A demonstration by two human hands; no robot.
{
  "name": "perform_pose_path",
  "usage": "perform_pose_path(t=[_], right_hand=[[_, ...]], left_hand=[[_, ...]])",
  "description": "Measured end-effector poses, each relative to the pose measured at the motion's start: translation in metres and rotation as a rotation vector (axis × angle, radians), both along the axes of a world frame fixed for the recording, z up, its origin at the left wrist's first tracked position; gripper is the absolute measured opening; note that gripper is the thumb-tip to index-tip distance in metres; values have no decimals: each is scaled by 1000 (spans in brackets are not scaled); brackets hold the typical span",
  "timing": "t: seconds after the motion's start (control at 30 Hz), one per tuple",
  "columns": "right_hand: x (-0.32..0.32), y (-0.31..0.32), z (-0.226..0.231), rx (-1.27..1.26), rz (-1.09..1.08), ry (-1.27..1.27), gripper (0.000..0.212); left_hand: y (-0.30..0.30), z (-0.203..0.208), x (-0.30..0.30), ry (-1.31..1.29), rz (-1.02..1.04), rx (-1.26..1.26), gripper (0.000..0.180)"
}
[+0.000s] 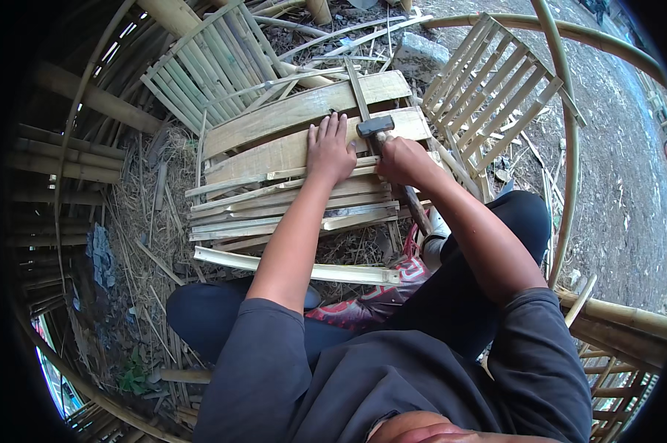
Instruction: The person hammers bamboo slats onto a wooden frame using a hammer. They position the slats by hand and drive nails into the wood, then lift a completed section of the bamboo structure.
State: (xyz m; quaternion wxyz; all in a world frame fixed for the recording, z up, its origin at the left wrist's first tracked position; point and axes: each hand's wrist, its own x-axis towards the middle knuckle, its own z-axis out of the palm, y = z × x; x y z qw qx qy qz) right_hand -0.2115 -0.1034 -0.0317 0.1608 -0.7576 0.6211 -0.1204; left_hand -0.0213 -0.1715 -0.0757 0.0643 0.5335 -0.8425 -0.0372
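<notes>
Dark metal on a wooden handle in the right hand [405, 160]: gripping a hammer [375, 126] with fingers curled tight just below the head. Held over the right-hand part of a wide pale board [267, 160], right beside a narrow strip [358, 90] laid crosswise; cannot tell whether touching it. Open and flat with the left hand [332, 150], resting extended fingers on the same board, near the hammer head. Beyond, across a dark gap, another wide board [296, 109]. Nearer, in rows, narrow slats [274, 224], then a pale split strip [296, 269] before the crossed legs, near a red patterned cloth [359, 306]. Farther off, a close-slatted panel [215, 63] to the left, an open-slatted panel [481, 83] to the right, and between them a grey stone block [420, 55].
</notes>
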Motion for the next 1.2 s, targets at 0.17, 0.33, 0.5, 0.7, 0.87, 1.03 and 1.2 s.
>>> perform_pose_path(t=[0.17, 0.33, 0.5, 0.7, 0.87, 1.03, 1.2], right_hand=[[1, 5, 23, 100, -17, 4, 24], [-3, 5, 24, 61, 24, 43, 25], [-4, 0, 17, 41, 56, 42, 26], [-2, -2, 12, 16, 77, 44, 23], [-1, -5, 9, -91, 106, 27, 20], [-3, -7, 10, -52, 134, 33, 22], [-5, -1, 27, 43, 84, 35, 38]], left_hand=[[1, 2, 3, -3, 9, 19, 69], [1, 3, 0, -10, 10, 28, 69], [1, 1, 1, -14, 13, 25, 69], [1, 2, 1, -21, 15, 28, 69], [0, 0, 1, 6, 8, 12, 70], [0, -1, 0, 25, 5, 8, 70], [1, -1, 6, 35, 15, 3, 69]])
